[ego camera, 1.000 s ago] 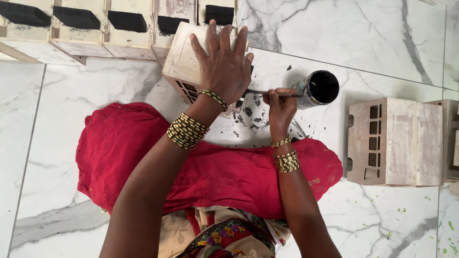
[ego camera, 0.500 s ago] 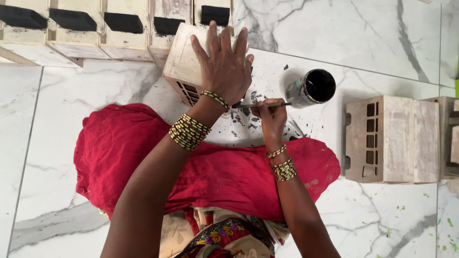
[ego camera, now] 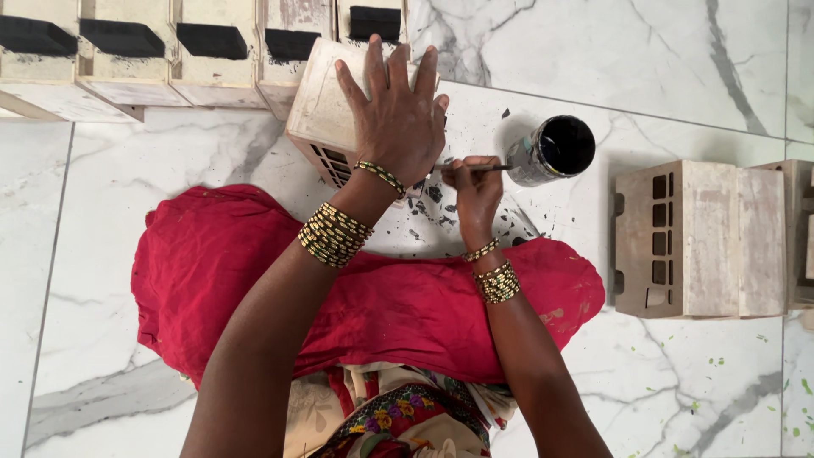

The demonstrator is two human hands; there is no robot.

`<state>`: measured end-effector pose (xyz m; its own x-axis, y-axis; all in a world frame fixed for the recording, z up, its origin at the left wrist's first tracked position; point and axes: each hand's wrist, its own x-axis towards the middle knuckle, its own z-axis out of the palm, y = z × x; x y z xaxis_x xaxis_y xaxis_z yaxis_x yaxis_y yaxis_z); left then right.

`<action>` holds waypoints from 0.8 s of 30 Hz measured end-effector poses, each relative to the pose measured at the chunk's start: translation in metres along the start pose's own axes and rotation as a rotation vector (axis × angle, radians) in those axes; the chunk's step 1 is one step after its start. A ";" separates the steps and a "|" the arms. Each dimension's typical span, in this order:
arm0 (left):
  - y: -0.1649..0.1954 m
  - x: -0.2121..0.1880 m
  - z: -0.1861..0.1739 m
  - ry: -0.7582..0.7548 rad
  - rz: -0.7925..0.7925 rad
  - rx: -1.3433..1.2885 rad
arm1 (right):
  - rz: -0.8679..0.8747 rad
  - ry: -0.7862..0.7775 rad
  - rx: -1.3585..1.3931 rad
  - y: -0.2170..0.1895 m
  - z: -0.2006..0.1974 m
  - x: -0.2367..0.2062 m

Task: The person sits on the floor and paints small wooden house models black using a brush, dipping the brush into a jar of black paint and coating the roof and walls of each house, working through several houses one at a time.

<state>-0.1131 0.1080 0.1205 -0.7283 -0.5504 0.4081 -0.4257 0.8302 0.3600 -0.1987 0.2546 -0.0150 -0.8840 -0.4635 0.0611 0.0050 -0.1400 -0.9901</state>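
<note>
The left hand (ego camera: 397, 119) is lying flat with all 5 fingers spread wide, palm pressing down on the top of a pale wooden box (ego camera: 326, 106) and gripping nothing. The right hand (ego camera: 475, 188) is pinching shut around a thin brush (ego camera: 479, 168), which is pointing level toward the paint tin (ego camera: 553, 151) just beside it.

The box is sitting tilted on the white marble floor (ego camera: 661, 51), its slotted end face turned toward the person, with black paint specks spattering the floor just below it. The tin is round, tipped on its side, and black inside.

Behind the box, 5 similar boxes (ego camera: 127, 51) are standing in 1 row, each carrying 1 black painted rectangle. At the right, 1 unpainted box (ego camera: 699, 237) is standing, touching another at the frame's edge.
</note>
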 end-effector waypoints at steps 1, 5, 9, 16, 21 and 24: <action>0.000 0.000 0.000 0.005 0.005 0.005 | 0.015 -0.011 -0.029 0.000 -0.001 -0.007; -0.002 -0.001 0.003 0.015 0.017 0.004 | -0.034 -0.054 -0.127 -0.002 -0.002 -0.027; -0.003 -0.002 0.003 0.036 0.025 0.012 | -0.078 -0.028 -0.211 -0.004 0.006 -0.021; -0.003 -0.004 0.001 0.034 0.045 0.004 | -0.179 0.015 -0.211 -0.005 0.018 0.006; -0.001 -0.005 0.001 0.020 0.044 0.015 | -0.147 -0.006 -0.277 -0.010 0.018 -0.008; 0.000 -0.006 0.000 0.028 0.055 0.013 | -0.163 -0.072 -0.346 -0.015 0.017 -0.027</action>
<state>-0.1090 0.1116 0.1177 -0.7356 -0.5060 0.4504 -0.3922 0.8602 0.3258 -0.1669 0.2539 0.0002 -0.8248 -0.5217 0.2180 -0.3019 0.0803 -0.9500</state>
